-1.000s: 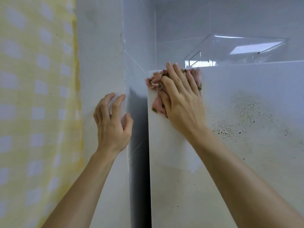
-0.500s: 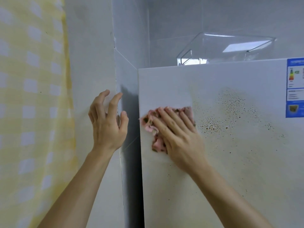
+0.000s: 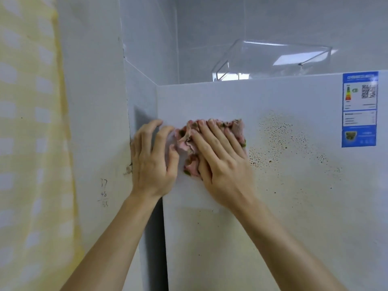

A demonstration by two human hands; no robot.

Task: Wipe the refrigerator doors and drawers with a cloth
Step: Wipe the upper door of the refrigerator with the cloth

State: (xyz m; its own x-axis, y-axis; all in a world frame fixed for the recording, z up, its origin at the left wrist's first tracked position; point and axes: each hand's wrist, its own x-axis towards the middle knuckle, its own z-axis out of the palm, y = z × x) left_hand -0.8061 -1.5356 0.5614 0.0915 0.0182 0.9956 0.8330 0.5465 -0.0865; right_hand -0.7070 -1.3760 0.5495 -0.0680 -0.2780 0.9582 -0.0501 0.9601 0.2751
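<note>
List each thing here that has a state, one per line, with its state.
white refrigerator door: closed, brown specks on its upper part.
crumpled pink cloth: pressed against the door.
right hand: fingers straight, pressing the cloth.
left hand: fingers bent, resting at the door's left edge, holding nothing.
blue label sticker: stuck flat on the door.
clear plastic container: sitting behind the door's top edge.
</note>
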